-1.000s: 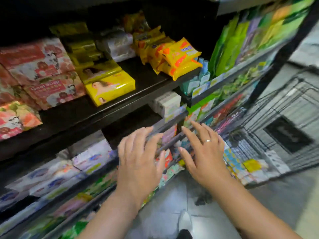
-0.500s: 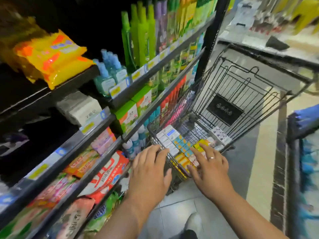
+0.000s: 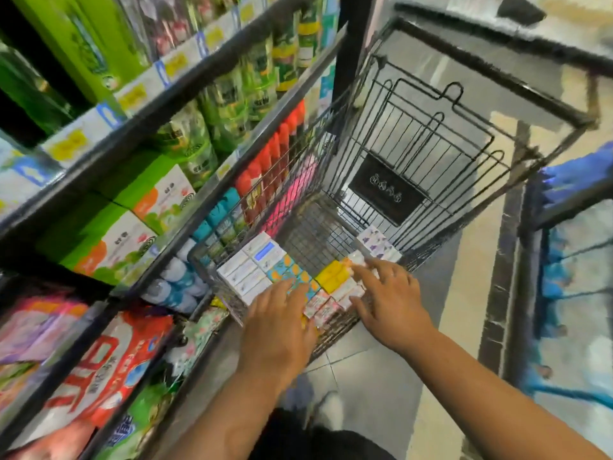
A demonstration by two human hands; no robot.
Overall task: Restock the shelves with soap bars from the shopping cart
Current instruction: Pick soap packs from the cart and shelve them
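1. Since half a second earlier, both hands have passed the near rim of the shopping cart and now lie over the soap bars inside it.
2. Left hand: palm down, fingers straight and close together, fingertips resting on the teal-and-orange boxes; nothing is gripped.
3. Right hand: palm down, fingers straight and spread, index fingertip at a pale box beside the yellow bars (blur hides whether it touches); nothing is gripped.
4. Soap bars: packed in rows on the cart floor at its near end. White boxes lie at the left, teal-and-orange ones next, then yellow bars and pink-and-white boxes toward the right. A purple-patterned box lies apart, farther in.
5. Shelves: just left of the cart, stocked with green-and-white boxes, red bottles and bagged goods.
6. Floor: pale tiles beneath the cart.
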